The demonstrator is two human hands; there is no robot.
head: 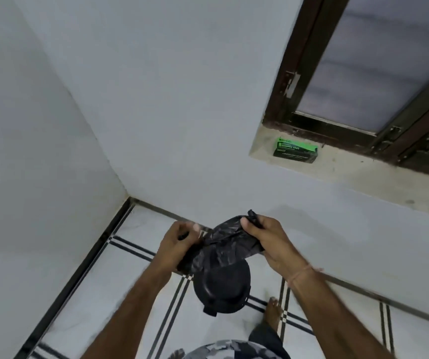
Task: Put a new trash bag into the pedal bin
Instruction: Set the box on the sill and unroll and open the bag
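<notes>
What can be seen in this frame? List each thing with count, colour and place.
trash bag: one, black, crumpled, between both hands above the bin
pedal bin: one, black, on the floor below the bag
box: one, green, on the window sill
window: one, dark brown frame, upper right
window sill: one, beige, under the window
floor: white tiles, black stripes
walls: two, pale grey, meeting in a corner
foot: one, bare, right of the bin
left hand: grips the bag's left end
right hand: pinches the bag's right end
</notes>
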